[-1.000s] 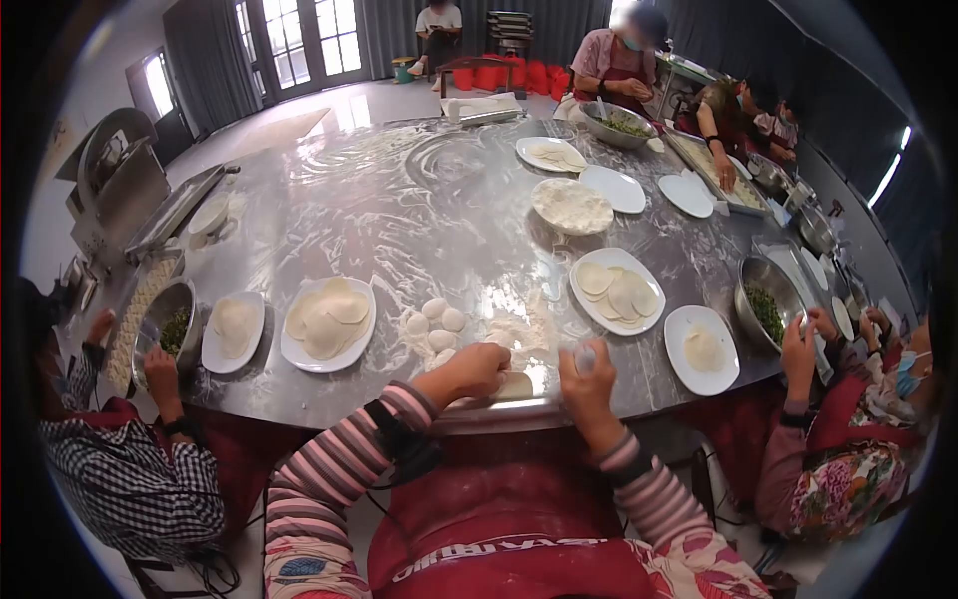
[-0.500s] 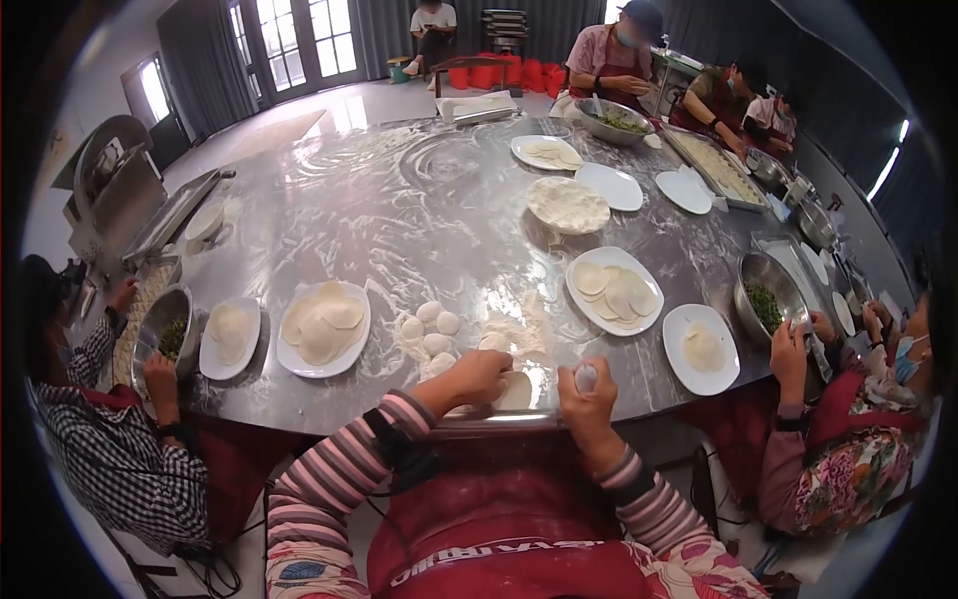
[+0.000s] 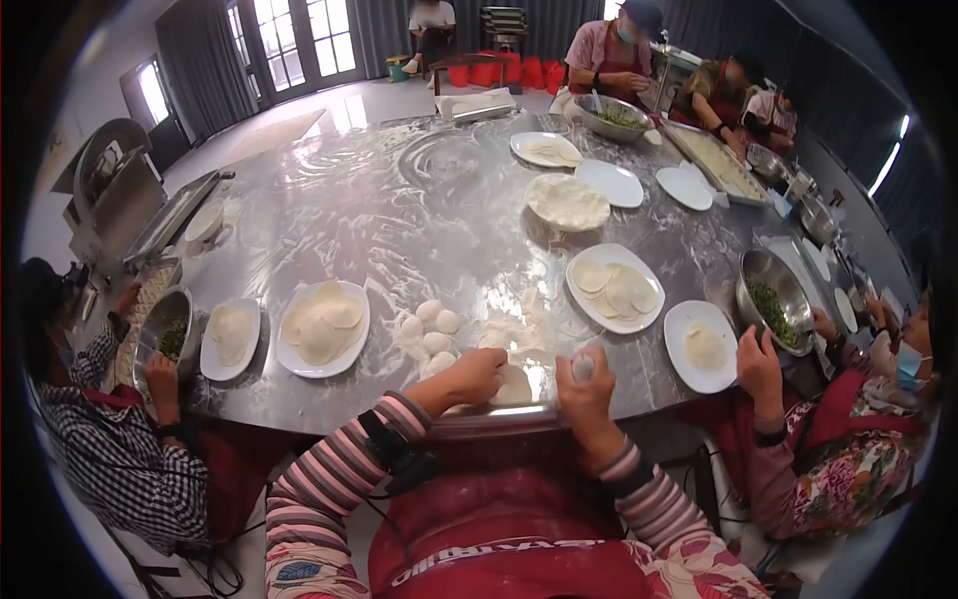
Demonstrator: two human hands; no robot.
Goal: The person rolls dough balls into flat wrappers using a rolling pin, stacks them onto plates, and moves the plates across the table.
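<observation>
At the near edge of the steel table [image 3: 429, 210], my left hand [image 3: 475, 376] pinches the rim of a thin round dough wrapper [image 3: 517, 386]. My right hand [image 3: 587, 397] is wrapped round a small rolling pin, whose pale rounded end [image 3: 582, 368] pokes out above the fingers. The rest of the pin is hidden by the hand. Several floured dough balls [image 3: 436, 342] lie just beyond my left hand. A patch of loose flour [image 3: 514, 324] is spread past the wrapper.
Plates of rolled wrappers stand left [image 3: 344, 361] and right [image 3: 639, 317], with a smaller plate [image 3: 699, 381] nearer the right edge. A dish of flour [image 3: 567, 203] sits farther back. Co-workers flank me with bowls of green filling [image 3: 172, 339] [image 3: 766, 299].
My left hand has shifted slightly over the wrapper, covering more of it. My right hand with the rolling pin has risen slightly. The right-hand co-worker's hand has moved left, off the bowl.
</observation>
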